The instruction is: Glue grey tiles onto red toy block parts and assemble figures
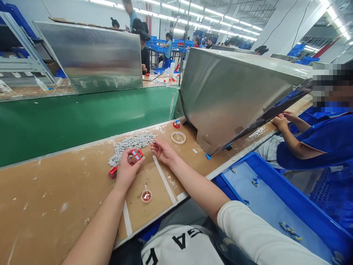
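Note:
My left hand (129, 163) is closed around a small red toy car (137, 154) with light blue windows, held above the bench. To its right, my right hand (162, 151) is pinched, thumb against fingertips; a tiny bit of something shows at the tips, too small to name. Just beyond both hands spreads a pile of small flat grey pieces (131, 144). Beside my left wrist lies another red toy part (113, 172). Nearer to me stands a little round cup (146, 196) of reddish liquid with a thin white stick in it.
A white ring (178, 137) and a red-and-blue toy (177, 124) lie by a large tilted metal panel (234, 92). A blue bin (264, 176) holding several small pieces is at my right. A green conveyor belt (91, 114) runs behind. A co-worker (317, 136) sits at right.

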Demonstrator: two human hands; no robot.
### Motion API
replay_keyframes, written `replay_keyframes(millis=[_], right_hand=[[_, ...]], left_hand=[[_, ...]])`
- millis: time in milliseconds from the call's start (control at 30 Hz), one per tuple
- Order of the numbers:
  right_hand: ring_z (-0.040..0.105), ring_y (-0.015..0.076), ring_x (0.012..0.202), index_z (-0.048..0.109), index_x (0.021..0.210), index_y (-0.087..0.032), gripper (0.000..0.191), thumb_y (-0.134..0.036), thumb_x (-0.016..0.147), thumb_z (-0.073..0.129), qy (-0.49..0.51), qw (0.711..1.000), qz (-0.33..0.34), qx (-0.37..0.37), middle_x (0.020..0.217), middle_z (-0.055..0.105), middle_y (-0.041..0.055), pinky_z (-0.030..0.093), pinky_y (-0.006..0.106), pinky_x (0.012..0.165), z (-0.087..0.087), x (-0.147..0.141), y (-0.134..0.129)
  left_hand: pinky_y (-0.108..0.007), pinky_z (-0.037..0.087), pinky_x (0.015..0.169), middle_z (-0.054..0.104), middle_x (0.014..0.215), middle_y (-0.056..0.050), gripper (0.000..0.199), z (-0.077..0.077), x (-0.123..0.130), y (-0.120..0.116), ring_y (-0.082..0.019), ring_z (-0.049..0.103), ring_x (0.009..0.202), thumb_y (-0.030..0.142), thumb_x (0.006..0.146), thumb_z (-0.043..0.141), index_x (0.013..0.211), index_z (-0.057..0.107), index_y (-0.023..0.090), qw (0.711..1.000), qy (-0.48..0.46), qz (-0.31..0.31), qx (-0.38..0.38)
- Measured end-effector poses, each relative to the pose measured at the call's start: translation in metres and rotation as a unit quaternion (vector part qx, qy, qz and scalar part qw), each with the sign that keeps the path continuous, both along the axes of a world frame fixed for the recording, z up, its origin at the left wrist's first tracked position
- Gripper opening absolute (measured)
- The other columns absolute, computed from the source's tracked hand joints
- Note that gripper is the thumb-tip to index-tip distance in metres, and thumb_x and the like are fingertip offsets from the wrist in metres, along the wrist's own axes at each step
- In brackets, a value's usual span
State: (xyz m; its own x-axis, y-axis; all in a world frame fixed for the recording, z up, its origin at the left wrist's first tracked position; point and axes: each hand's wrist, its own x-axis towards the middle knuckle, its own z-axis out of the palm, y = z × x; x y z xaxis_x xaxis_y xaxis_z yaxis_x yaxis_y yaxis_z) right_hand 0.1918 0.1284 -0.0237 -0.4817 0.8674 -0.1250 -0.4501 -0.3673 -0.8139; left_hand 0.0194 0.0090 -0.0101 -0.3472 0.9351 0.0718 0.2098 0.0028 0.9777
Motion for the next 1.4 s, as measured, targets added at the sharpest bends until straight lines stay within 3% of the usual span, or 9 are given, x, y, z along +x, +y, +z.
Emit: replay_keyframes(millis=[100, 233, 533, 767, 1033, 1300, 1400], right_hand=[[0.075, 0.0077, 0.069, 0.072, 0.101, -0.020, 0.026, -0.029, 0.087, 0.091, 0.047, 0.998, 0.009, -0.038, 0.083, 0.082, -0.0024, 0.065, 0.016, 0.069, 0.003, -0.001, 0.002], [0.072, 0.0058, 0.067, 0.075, 0.106, -0.019, 0.027, -0.017, 0.085, 0.091, 0.110, 0.989, 0.051, -0.080, 0.082, 0.079, -0.0045, 0.062, 0.014, 0.065, 0.008, -0.003, -0.001], [0.062, 0.0055, 0.071, 0.077, 0.106, -0.020, 0.034, -0.021, 0.079, 0.098, 0.181, 0.973, 0.133, -0.057, 0.085, 0.070, -0.0047, 0.061, 0.016, 0.065, 0.013, -0.004, -0.015], [0.051, 0.0070, 0.074, 0.076, 0.108, -0.024, 0.031, -0.016, 0.083, 0.092, 0.257, 0.953, 0.144, -0.063, 0.085, 0.057, -0.0049, 0.062, 0.018, 0.071, 0.016, -0.001, -0.017], [0.042, 0.0076, 0.068, 0.070, 0.110, -0.021, 0.024, -0.018, 0.091, 0.085, 0.237, 0.957, 0.158, -0.049, 0.081, 0.046, -0.0060, 0.060, 0.017, 0.068, 0.017, 0.001, -0.020], [0.049, 0.0078, 0.069, 0.068, 0.092, -0.020, 0.037, -0.034, 0.077, 0.099, 0.162, 0.980, 0.120, -0.004, 0.084, 0.064, -0.0035, 0.063, 0.023, 0.072, 0.014, -0.005, -0.015], [0.047, 0.0080, 0.067, 0.069, 0.093, -0.021, 0.033, -0.032, 0.081, 0.097, 0.163, 0.980, 0.112, -0.005, 0.079, 0.060, -0.0049, 0.060, 0.023, 0.069, 0.012, -0.007, -0.014]], left_hand=[[-0.028, 0.052, 0.062, 0.074, 0.111, -0.004, 0.066, 0.000, 0.000, 0.000, -0.015, 0.066, 0.067, 0.057, 0.076, 0.088, 0.127, 0.063, 0.024, 1.000, -0.002, 0.008, 0.002], [-0.028, 0.053, 0.062, 0.073, 0.106, -0.003, 0.065, -0.002, 0.001, 0.000, -0.016, 0.068, 0.070, 0.054, 0.075, 0.090, 0.126, 0.063, 0.024, 1.000, -0.011, 0.017, 0.010], [-0.024, 0.050, 0.057, 0.071, 0.101, -0.002, 0.062, 0.000, 0.003, -0.001, -0.012, 0.062, 0.064, 0.049, 0.075, 0.091, 0.123, 0.064, 0.021, 0.998, -0.003, 0.040, 0.047], [-0.024, 0.051, 0.058, 0.072, 0.103, -0.003, 0.062, -0.001, 0.004, -0.002, -0.012, 0.062, 0.067, 0.049, 0.074, 0.093, 0.123, 0.065, 0.022, 0.997, -0.007, 0.046, 0.064], [-0.025, 0.052, 0.060, 0.070, 0.098, -0.001, 0.064, -0.002, 0.002, -0.003, -0.013, 0.063, 0.068, 0.050, 0.077, 0.093, 0.127, 0.064, 0.022, 0.998, -0.013, 0.038, 0.056], [-0.025, 0.050, 0.059, 0.070, 0.097, -0.001, 0.062, -0.002, 0.002, -0.003, -0.013, 0.063, 0.067, 0.049, 0.077, 0.092, 0.126, 0.064, 0.022, 0.997, -0.003, 0.046, 0.058], [-0.025, 0.051, 0.060, 0.070, 0.099, -0.001, 0.063, -0.002, 0.001, -0.003, -0.014, 0.064, 0.069, 0.048, 0.078, 0.092, 0.129, 0.064, 0.022, 0.997, -0.003, 0.047, 0.057]])
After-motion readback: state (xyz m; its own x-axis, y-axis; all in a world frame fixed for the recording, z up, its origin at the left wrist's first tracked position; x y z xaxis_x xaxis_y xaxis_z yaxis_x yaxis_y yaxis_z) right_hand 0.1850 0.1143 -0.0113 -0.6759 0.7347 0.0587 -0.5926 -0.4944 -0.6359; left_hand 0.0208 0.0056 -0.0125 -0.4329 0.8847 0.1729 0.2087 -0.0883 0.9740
